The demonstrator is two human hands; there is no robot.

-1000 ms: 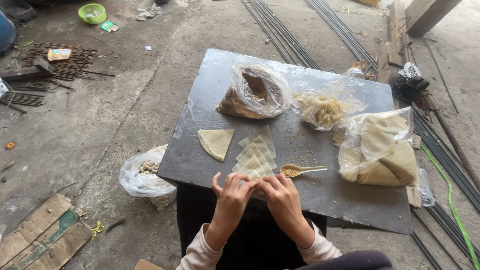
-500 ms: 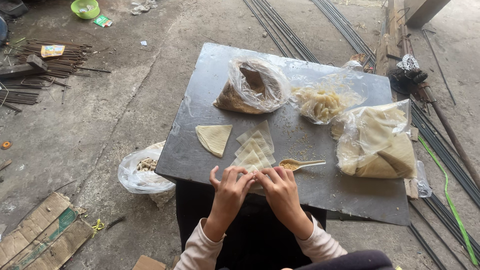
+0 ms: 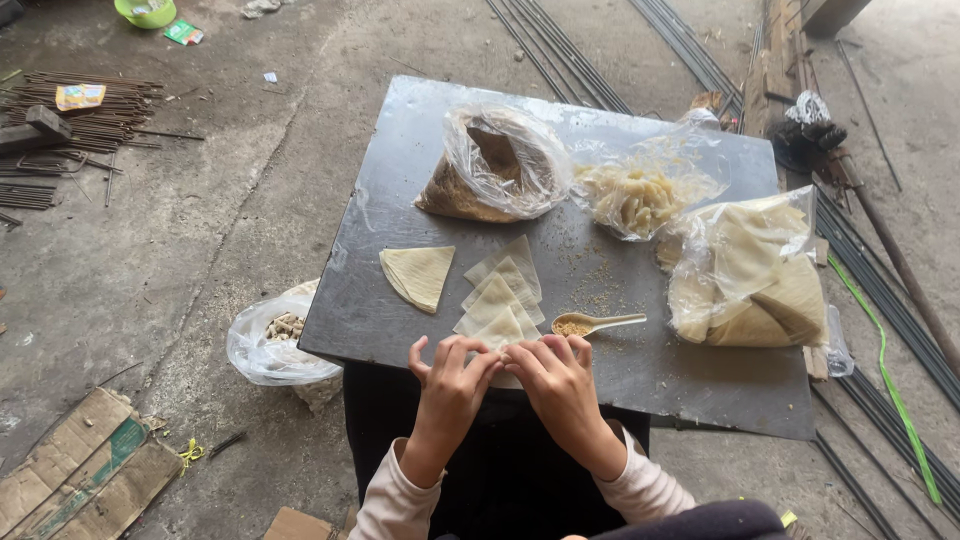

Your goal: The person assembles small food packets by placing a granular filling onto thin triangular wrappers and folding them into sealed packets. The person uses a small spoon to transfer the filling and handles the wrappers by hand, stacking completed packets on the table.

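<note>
— What's the setting?
— A concrete floor; a dark metal board (image 3: pixel 400 300) serves as table. Left to right: a single wrapper (image 3: pixel 420 274), a stack of folded wrappers (image 3: pixel 503 290), a spoon (image 3: pixel 590 324) of filling.
— And the hands?
— The left hand (image 3: pixel 450 385) and right hand (image 3: pixel 557 380) pinch one folded wrapper (image 3: pixel 505 345) at the board's near edge, as before; they've barely shifted.

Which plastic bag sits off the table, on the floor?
The small bag at the table's left edge, on the concrete; the three others lie on the tabletop.
</note>
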